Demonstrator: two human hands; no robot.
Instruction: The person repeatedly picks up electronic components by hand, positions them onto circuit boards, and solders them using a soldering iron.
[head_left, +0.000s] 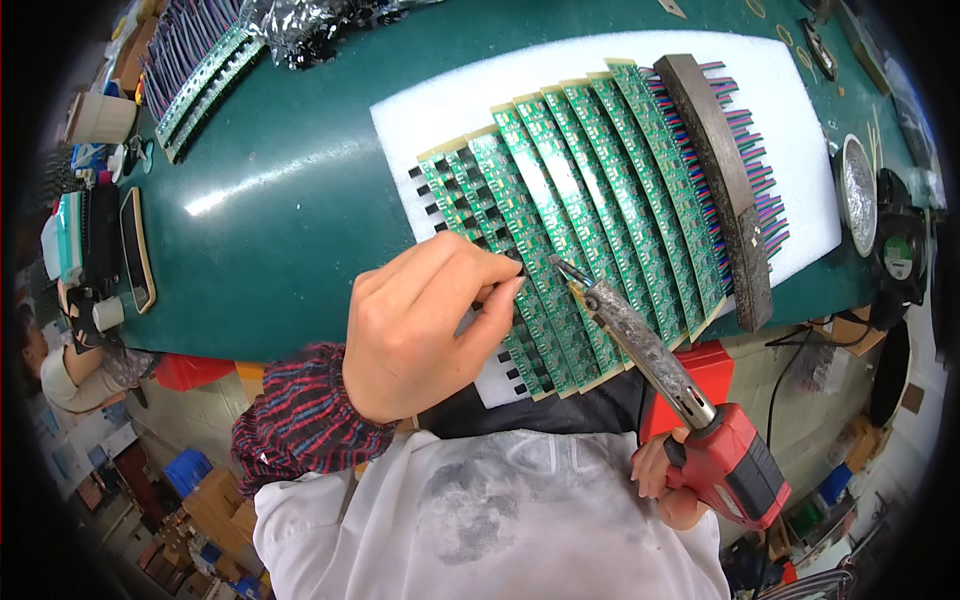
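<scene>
Rows of long green circuit boards [575, 150] lie side by side on a white foam sheet [800, 190]. Small black components [465, 175] stick up along the left-hand boards. Over these boards my left hand [425, 320] is closed in a pinch on a small black component [516, 262], mostly hidden by the fingertips. My right hand [665, 480] grips the red handle of a soldering gun [655, 360]. Its tip points up and left, just right of my left fingertips, over the boards. A dark heavy bar [715, 180] rests across the coloured wires [770, 210] at the boards' right side.
The green tabletop [280, 260] carries a phone [138, 250] at left and another wired board stack [205, 95] at far left. Silvery plastic [310, 30] lies behind. A foil-lined dish [857, 180] and a black fan [900, 250] stand at right. Another person's arm [85, 365] shows at far left.
</scene>
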